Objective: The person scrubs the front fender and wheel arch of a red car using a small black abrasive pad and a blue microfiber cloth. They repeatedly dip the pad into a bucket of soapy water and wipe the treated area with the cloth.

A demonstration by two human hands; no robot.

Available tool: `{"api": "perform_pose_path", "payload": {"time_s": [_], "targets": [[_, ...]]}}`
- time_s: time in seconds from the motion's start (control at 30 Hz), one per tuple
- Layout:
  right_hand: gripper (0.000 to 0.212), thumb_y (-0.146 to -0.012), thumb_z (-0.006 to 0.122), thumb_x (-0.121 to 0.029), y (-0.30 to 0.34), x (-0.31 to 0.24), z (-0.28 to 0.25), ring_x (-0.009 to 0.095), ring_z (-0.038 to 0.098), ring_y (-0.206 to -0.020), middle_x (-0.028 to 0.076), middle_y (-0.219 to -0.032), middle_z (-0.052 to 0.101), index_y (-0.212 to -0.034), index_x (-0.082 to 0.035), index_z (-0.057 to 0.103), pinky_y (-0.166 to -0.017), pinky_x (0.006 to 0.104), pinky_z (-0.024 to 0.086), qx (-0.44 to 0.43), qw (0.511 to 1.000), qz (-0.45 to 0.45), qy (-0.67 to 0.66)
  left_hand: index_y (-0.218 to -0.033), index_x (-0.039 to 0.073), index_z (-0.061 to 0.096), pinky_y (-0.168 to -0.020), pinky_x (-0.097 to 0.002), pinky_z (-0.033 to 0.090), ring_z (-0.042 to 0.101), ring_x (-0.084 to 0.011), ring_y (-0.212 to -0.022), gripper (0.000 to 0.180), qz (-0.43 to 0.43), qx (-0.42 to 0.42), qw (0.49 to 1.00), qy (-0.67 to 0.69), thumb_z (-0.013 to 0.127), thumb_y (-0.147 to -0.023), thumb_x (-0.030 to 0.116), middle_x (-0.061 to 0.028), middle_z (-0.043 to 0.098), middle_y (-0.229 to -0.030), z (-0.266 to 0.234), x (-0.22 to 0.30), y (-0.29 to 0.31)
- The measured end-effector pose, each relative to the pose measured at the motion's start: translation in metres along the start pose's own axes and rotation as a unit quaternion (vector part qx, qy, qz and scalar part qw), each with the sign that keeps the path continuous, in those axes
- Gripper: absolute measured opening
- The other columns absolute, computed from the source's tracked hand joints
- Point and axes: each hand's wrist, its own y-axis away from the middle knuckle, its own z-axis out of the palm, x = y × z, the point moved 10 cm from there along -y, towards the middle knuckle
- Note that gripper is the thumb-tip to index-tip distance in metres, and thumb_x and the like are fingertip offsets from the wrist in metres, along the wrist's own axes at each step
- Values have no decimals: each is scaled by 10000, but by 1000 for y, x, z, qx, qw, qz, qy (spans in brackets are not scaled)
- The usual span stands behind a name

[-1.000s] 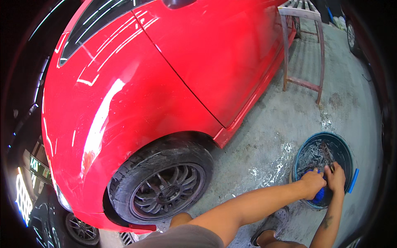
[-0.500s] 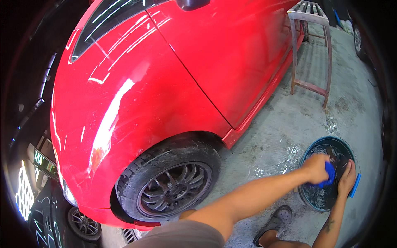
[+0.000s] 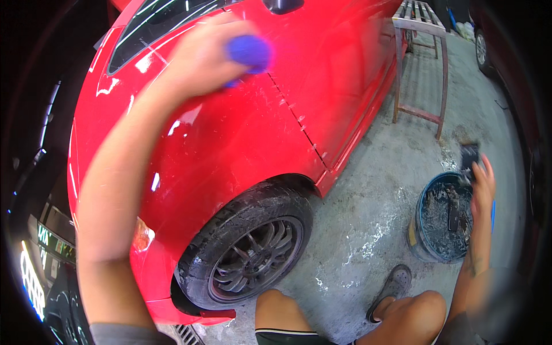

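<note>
My left hand is closed on a wet-looking, soft blue cloth or sponge, over the upper body panel of the red car. Blur hides whether the cloth touches the paint. Droplets run along the panel gap below it. On the right, my right hand is at the rim of a round bucket of dark water. It holds a dark, flat, rectangular piece, perhaps sandpaper, too blurred to be sure. Another dark oblong block shows in the bucket's water.
A black wheel sits under the red arch near my knees. Beyond the bucket stands a slatted metal bench. The grey concrete floor has wet patches. A dark car is at the far right.
My left hand has swung up and left from the bucket to the car panel with the blue cloth. My right hand has risen to the rim, a dark piece now showing in it. Droplets have appeared on the car.
</note>
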Motion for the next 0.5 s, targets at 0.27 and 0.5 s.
{"api": "perform_pose_path", "payload": {"time_s": [0.27,0.5], "targets": [[243,-876,718,12,36,121,347,251,716,-767,134,-1010,745,-1116,48,714,-634,394,599,-129,942,194,-242,-1364,251,691,-1158,-538,520,531,-395,-1446,594,32,2,979,-201,920,-819,190,-93,566,-1546,-32,-62,67],[153,-1014,664,-88,190,220,403,258,637,-921,107,-1047,664,-1130,-33,580,-901,399,508,74,974,171,-131,-1378,230,671,-1239,-541,439,510,-412,-1473,654,15,-13,978,-206,890,-772,117,-111,550,-1565,-33,-73,68]]}}
